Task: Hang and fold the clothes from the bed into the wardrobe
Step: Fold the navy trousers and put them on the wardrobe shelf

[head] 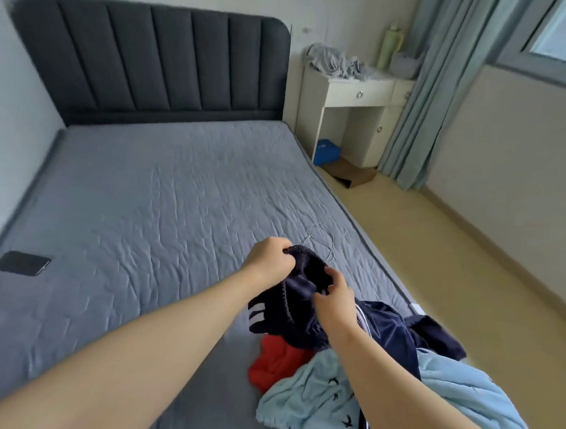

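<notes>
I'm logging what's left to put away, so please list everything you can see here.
navy garment: one, navy with white stripes, held up over the bed
red garment: one, red, on bed beneath the navy one
light blue garment: one, pale blue with dark birds, bed's near right corner
phone: one, black, bed's left edge
bed: one, grey cover, dark headboard
desk: one, white, right of headboard
curtain: one, blue-grey, by window
left hand: one, gripping navy garment
right hand: one, gripping navy garment
</notes>
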Motion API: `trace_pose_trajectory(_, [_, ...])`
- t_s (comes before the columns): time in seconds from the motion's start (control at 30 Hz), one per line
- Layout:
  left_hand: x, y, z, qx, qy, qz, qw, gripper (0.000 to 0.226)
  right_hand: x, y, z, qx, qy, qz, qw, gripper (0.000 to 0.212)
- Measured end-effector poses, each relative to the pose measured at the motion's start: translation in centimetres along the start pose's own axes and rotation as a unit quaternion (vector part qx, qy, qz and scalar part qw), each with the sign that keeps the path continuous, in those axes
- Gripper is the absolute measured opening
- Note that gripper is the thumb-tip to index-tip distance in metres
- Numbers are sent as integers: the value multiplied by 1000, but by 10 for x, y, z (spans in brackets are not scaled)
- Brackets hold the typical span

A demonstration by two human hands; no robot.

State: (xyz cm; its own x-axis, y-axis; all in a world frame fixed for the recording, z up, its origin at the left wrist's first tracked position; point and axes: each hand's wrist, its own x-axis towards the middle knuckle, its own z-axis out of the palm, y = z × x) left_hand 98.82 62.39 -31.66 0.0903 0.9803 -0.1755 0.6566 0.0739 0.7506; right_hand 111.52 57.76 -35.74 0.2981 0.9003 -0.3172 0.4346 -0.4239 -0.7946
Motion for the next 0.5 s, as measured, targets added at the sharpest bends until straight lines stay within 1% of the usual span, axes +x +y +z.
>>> trace_pose_trajectory(0.1, [-17,26,-52,-45,40,38,997,11,-23,-40,-8,-9,29,-30,999,60])
trace_pose_trajectory(0.17, [-25,46,-80,-80,55,63,993,14,-33,-65,-16,-5,29,-54,998,62])
trace_pose_trajectory(0.3, [-48,94,-130,-167,91,106,976,13,-56,-115,-40,17,38,-132,990,65])
trace_pose_trajectory(0.37, [-62,116,-152,-172,114,128,970,14,-66,-136,-52,20,49,-157,986,64])
trace_pose_trajectory(0.4, [-68,125,-163,-167,133,139,967,18,-69,-146,-58,19,50,-165,985,64])
trace_pose_trajectory(0.43, [-75,134,-175,-164,153,149,963,22,-71,-157,-64,14,45,-170,984,61])
trace_pose_trajectory(0.5, [-88,151,-199,-174,181,165,954,23,-78,-178,-76,9,22,-174,984,46])
